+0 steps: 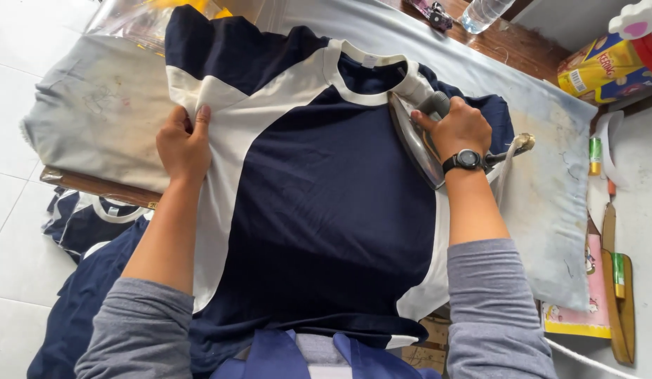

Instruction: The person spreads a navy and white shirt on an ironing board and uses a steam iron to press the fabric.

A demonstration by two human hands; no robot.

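Note:
A navy and white shirt point(326, 203) lies spread flat on a padded ironing table point(550, 210), its white collar pointing away from me. My right hand point(458, 128), with a black wristwatch, grips the handle of a metal iron point(414, 144) that rests on the shirt's right shoulder near the collar. My left hand point(182, 146) presses flat on the white panel at the shirt's left sleeve, holding the cloth down. I wear grey sleeves.
More navy and white shirts point(87, 231) hang in a pile at the lower left. A water bottle point(484, 12) and a yellow carton point(600, 67) stand at the back right. A pink booklet point(586, 309) and a glue stick point(595, 156) lie at the right.

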